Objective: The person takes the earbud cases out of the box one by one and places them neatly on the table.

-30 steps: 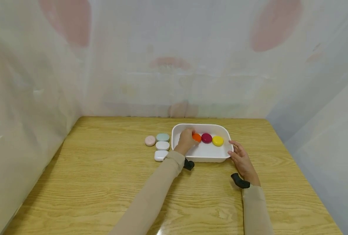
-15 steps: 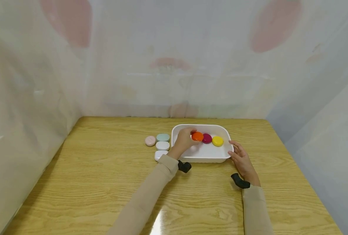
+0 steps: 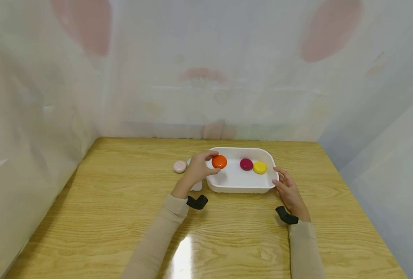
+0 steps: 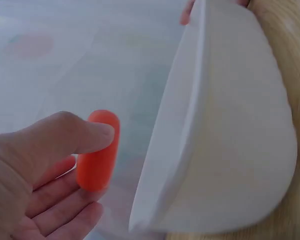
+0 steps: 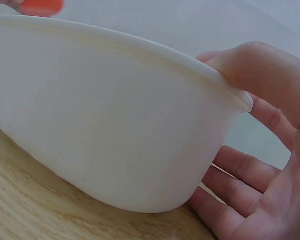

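Between thumb and fingers my left hand (image 3: pixel 198 167) pinches an orange oval soap bar (image 3: pixel 219 162), which overlaps the left end of a white plastic basin (image 3: pixel 241 190) in the head view. In the left wrist view the orange soap bar (image 4: pixel 97 167) stands on edge beside the basin's rim (image 4: pixel 195 110), the thumb across one face. My right hand (image 3: pixel 291 193) grips the basin's right end, its thumb on the rim and its other fingers along the outer wall, as the right wrist view shows. Inside the basin lie a magenta soap bar (image 3: pixel 246 164) and a yellow one (image 3: pixel 260 167).
Left of the basin, a pale pink round soap bar (image 3: pixel 179 167) lies on the wooden table (image 3: pixel 123 201). Beside it are a pale green one (image 3: pixel 189 161) and a white one (image 3: pixel 197 186), partly hidden by my left hand. A pale curtain (image 3: pixel 206 97) hangs behind the table.
My left hand has lifted the orange soap bar from beside the magenta one and moved it left to the basin's left end. The right hand keeps its hold on the basin.
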Tool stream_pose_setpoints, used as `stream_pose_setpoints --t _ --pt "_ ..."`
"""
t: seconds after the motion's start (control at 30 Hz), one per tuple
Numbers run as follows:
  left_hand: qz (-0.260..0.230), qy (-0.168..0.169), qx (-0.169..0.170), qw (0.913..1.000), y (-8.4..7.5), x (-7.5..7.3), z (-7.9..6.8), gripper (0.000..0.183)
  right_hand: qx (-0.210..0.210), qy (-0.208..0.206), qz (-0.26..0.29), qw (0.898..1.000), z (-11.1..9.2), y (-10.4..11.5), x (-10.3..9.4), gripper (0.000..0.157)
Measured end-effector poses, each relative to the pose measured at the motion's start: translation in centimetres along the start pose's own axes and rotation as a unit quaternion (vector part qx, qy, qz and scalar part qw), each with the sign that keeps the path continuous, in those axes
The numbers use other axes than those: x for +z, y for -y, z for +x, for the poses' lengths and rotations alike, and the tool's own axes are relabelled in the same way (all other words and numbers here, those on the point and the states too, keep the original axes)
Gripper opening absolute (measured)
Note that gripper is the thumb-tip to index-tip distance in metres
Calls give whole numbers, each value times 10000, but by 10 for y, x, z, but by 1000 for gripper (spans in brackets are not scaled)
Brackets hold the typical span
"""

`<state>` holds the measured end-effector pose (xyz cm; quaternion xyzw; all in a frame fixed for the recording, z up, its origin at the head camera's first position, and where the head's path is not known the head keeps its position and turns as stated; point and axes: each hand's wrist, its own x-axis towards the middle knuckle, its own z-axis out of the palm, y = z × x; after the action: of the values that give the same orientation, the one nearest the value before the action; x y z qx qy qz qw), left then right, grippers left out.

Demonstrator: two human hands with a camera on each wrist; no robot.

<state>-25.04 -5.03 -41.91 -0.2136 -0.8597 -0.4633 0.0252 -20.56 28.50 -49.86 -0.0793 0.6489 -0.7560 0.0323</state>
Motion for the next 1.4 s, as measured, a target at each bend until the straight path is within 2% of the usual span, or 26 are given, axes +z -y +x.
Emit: stream_pose_setpoints --t 0.23,0.43,0.57,0.73,1.0,1.23,1.4 --pt "-280 43 -112 9995 19 -32 -20 51 -108 69 101 9999 -1 0 0 41" --pt "-405 10 -203 9990 33 -49 -32 50 -67 72 121 9999 -1 1 1 42" --pt "-450 -43 -278 9986 43 -55 -39 49 -51 42 96 9999 -2 1 2 40" --pt "-205 -23 -446 9988 56 -60 -45 49 -102 85 159 9998 -3 3 3 40" --pt "-105 100 -1083 9940 73 -72 -54 50 -65 56 121 9999 -3 4 2 39" --pt "218 171 -1131 9932 88 -78 -61 48 2 33 94 10000 -1 3 2 41" --pt "277 299 -1256 9912 90 -77 -64 47 46 9 7 10000 -1 3 2 41"
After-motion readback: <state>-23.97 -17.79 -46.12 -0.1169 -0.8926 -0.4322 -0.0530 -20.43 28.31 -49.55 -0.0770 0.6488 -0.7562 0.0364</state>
